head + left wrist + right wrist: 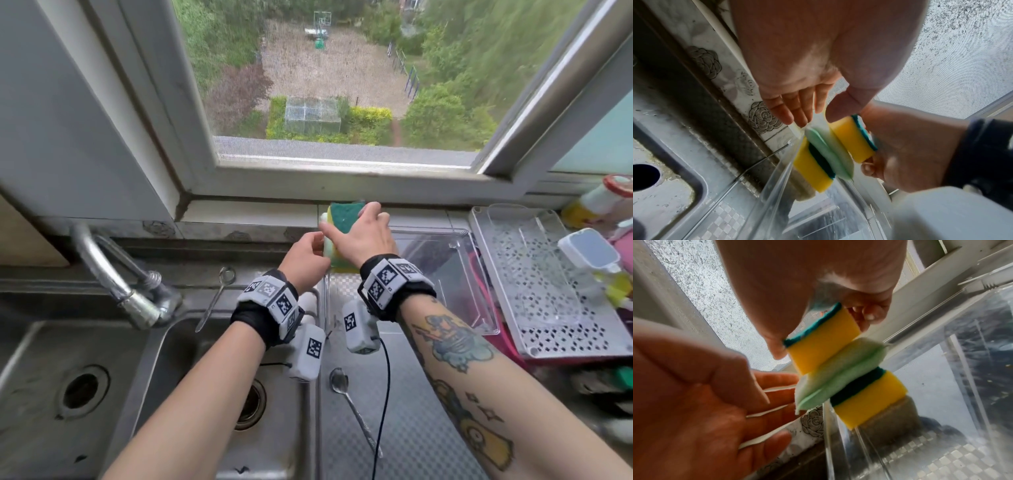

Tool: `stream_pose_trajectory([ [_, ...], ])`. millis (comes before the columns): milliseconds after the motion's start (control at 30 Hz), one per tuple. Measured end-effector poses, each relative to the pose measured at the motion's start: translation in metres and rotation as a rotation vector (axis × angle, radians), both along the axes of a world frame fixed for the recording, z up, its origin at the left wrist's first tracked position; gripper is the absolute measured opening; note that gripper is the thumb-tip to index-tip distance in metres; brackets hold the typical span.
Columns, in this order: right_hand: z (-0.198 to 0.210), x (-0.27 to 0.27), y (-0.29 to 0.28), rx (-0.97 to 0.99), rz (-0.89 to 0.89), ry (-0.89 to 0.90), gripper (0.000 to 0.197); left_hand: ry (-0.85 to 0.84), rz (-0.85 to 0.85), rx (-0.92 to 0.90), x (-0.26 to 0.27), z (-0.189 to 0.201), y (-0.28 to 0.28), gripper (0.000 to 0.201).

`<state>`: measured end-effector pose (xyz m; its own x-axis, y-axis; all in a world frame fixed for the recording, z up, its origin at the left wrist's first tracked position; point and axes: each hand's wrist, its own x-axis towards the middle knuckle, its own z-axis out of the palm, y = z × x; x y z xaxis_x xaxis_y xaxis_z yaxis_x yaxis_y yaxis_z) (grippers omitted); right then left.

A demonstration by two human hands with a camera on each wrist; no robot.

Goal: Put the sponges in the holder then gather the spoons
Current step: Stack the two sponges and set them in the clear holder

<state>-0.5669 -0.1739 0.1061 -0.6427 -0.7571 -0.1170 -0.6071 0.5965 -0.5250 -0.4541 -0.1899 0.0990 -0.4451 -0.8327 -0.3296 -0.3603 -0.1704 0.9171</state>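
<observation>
sponges (838,374) in r hand (363,236)

Daylight from the window (329,85) at twelve o'clock lights everything evenly; edges bend, and the wrist views blur close up.

— That sink (191,370) is dull brushed steel, stained; the tap (113,274) is shinier metal.

— The 2 yellow sponges (824,352) look soft foam with rough green scouring faces. The holder (941,386) is clear glossy plastic; the spoon (349,407) is polished metal.
</observation>
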Motion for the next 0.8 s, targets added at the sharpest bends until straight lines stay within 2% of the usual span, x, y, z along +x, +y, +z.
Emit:
stream_pose_trajectory([
  [167, 0.006, -0.002, 0.007, -0.102, -0.016, -0.053, 0.071, 0.022, 0.012, 0.009, 0.006, -0.004, 0.003, 0.054],
  [300, 0.015, -0.002, 0.019, -0.248, -0.035, -0.062, 0.057, -0.032, 0.009, -0.004, 0.017, -0.010, 0.006, 0.060],
  [433, 0.025, 0.002, 0.045, -0.348, -0.050, -0.164, 0.042, -0.093, 0.038, -0.042, 0.036, -0.022, 0.010, 0.057],
  [567, 0.027, 0.019, 0.106, -0.425, -0.038, -0.271, 0.023, -0.321, 0.094, -0.101, 0.073, -0.049, 0.016, 0.044],
  [667, 0.004, 0.039, 0.160, -0.294, -0.006, -0.307, 0.010, -0.581, 0.105, -0.118, 0.111, -0.079, 0.010, 0.037],
  [800, -0.065, 0.050, 0.202, 0.139, 0.023, -0.313, 0.010, -0.829, 0.134, -0.167, 0.149, -0.113, -0.010, 0.032],
])
